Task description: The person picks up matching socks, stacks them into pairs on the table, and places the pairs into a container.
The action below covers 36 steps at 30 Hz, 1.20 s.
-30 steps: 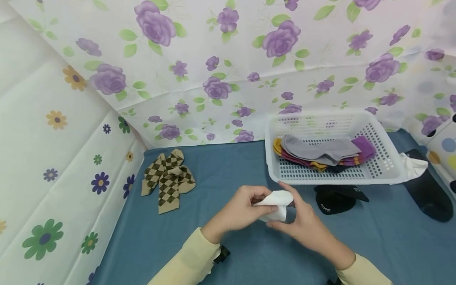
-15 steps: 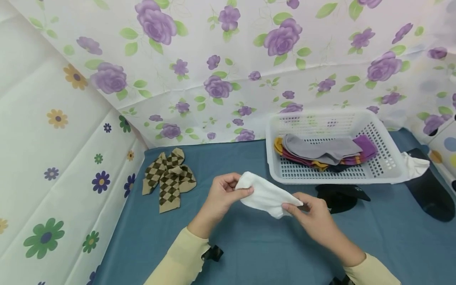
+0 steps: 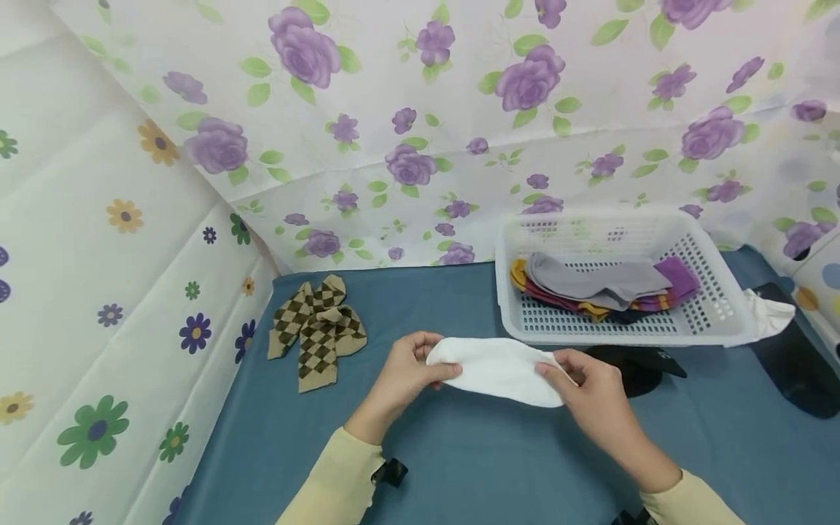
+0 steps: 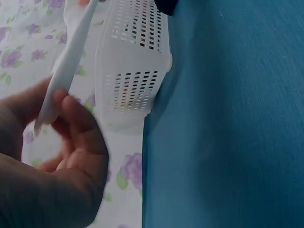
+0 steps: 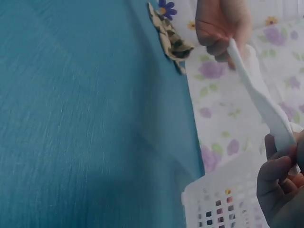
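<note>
A white cloth piece, like a sock (image 3: 500, 369), is stretched between both hands above the blue surface. At its left end the left hand (image 3: 405, 372) pinches it between thumb and fingers; the right hand (image 3: 593, 397) pinches the other end. Seen from the left wrist, the white cloth (image 4: 69, 61) is edge-on and thin, held by the left hand (image 4: 61, 147). The right wrist view shows the cloth (image 5: 266, 107) slanting from the left hand (image 5: 223, 28) down to the right hand (image 5: 285, 185).
Checkered socks (image 3: 318, 335) lie at the left. A white basket (image 3: 722, 332) at the back right holds grey, purple and yellow-red socks (image 3: 597, 281). A black cap (image 3: 636, 368) sits in front of it; a white cloth (image 3: 768, 315) and a black sock (image 3: 797, 372) lie farther right.
The white cloth was bunched between close hands, then spread out as they moved apart. Since half a second ago its left end has lowered and it hangs more level. The head view has shifted slightly.
</note>
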Motion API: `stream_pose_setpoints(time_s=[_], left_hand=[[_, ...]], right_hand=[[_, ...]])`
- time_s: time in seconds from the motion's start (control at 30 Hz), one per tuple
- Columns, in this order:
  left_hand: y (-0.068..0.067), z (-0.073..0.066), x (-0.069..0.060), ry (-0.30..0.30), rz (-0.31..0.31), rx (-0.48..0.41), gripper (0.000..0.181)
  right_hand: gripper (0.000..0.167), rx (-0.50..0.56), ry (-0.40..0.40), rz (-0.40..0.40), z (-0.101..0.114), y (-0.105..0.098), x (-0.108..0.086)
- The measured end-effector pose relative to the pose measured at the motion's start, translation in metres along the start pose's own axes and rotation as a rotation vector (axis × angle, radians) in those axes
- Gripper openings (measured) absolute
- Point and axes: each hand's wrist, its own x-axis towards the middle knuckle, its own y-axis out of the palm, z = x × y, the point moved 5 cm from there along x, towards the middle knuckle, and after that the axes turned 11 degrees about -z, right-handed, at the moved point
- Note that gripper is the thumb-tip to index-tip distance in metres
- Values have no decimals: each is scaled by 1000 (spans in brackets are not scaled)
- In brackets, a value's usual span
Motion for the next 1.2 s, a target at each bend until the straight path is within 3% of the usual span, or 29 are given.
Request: stream_pose_setpoints(time_s=[0.13, 0.2, 0.3, 0.43, 0.63, 0.77, 0.83, 0.9, 0.97, 1.03, 1.13, 1.2], left_hand=[[6, 13, -4, -73, 112, 26, 34], [8, 21, -7, -110, 126, 7, 33], [7, 32, -8, -82, 57, 70, 27], [5, 43, -10, 8, -74, 334, 19], [4, 47, -17, 13, -133, 581, 21], [1, 36, -20, 112, -260, 757, 22], [4, 28, -22, 204, -323, 845, 22], [10, 21, -23, 310, -346, 907, 21], [19, 17, -24, 414, -312, 950, 20], [28, 19, -24, 476, -238, 971, 23], [36, 29, -22, 476, -115, 1011, 29], [36, 33, -22, 445, -68, 1038, 28]], right_hand=[[31, -67, 7, 80, -9, 5, -2], [31, -103, 29, 149, -16, 9, -4], [25, -146, 52, 246, -28, 16, -5], [14, -192, 98, 311, -41, 24, -6], [14, -264, 108, 347, -52, 36, -9], [19, -339, 54, 319, -52, 35, -10], [22, -361, 36, 297, -52, 32, -9], [22, -369, 14, 283, -52, 29, -8], [19, -361, -6, 288, -51, 28, -7], [16, -349, -31, 303, -51, 29, -7], [13, -347, -89, 311, -51, 31, -7], [12, -337, -189, 264, -47, 28, -7]])
